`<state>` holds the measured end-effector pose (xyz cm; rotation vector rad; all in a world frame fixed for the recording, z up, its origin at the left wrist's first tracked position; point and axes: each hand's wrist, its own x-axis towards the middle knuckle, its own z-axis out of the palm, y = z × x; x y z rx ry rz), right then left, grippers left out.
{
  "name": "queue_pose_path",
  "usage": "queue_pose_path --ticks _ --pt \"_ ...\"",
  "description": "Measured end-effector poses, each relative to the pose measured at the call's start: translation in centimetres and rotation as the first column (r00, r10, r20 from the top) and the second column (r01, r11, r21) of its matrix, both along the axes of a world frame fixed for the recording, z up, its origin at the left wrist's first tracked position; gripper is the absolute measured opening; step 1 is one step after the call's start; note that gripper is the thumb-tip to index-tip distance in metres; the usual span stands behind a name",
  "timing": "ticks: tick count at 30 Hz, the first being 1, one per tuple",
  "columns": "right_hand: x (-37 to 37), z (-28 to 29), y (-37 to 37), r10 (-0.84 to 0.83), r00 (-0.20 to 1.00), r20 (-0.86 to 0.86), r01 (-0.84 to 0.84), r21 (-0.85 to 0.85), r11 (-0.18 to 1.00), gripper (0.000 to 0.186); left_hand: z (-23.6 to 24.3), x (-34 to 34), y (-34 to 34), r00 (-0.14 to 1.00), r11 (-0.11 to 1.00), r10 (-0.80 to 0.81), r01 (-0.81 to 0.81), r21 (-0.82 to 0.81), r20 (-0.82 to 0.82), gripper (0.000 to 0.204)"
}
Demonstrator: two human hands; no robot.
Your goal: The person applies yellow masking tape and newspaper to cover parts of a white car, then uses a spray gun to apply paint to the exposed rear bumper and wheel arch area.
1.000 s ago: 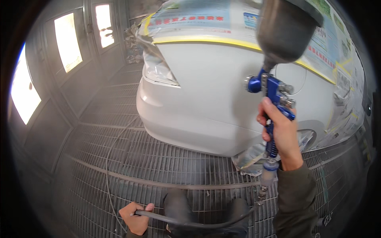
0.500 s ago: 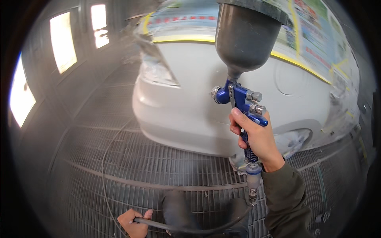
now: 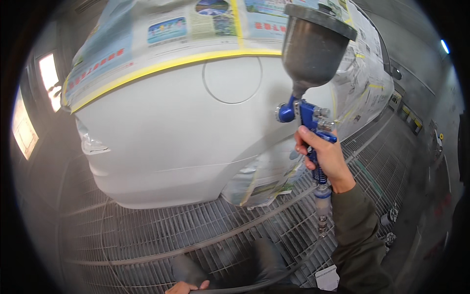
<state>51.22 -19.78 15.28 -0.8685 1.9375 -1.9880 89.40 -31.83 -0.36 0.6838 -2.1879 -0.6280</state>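
Note:
My right hand [image 3: 334, 164] is wrapped round the handle of a blue spray gun [image 3: 307, 113], held upright, its nozzle facing left. On top sits a dark grey paint cup [image 3: 316, 54] with a lid. An air hose [image 3: 267, 282] drops from the gun's base and curves left to my left hand [image 3: 186, 287], closed on it at the lower edge and partly cut off. Beyond the gun stands a car's pale grey-white rear side panel [image 3: 161, 142], with a round fuel flap [image 3: 232, 81]. The gun is apart from the panel.
Printed masking paper [image 3: 191, 34] edged with yellow tape [image 3: 161, 73] covers the car's upper part; more paper wraps the wheel [image 3: 259, 179]. The floor is metal grating [image 3: 196, 235], with a white card [image 3: 327, 278] near my right sleeve. Bright windows [image 3: 49, 76] line the left wall.
My view has swung right along the car, so the fuel flap and wrapped wheel show more fully. The gun, still in my right hand, now stands before the area right of the flap.

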Motion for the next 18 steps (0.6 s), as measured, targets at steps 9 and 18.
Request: queue_pose_path --ticks 9,18 --pt "-10.5 0.0 10.2 -0.195 0.980 -0.043 0.192 -0.067 0.979 0.029 -0.8 -6.6 5.8 0.971 0.971 -0.235 0.234 0.044 0.040 0.019" --pt "-18.6 -1.1 16.3 -0.342 0.937 -0.067 0.337 -0.080 0.938 0.029 -0.5 -10.8 8.5 0.919 0.919 -0.391 0.387 0.074 0.045 0.021"
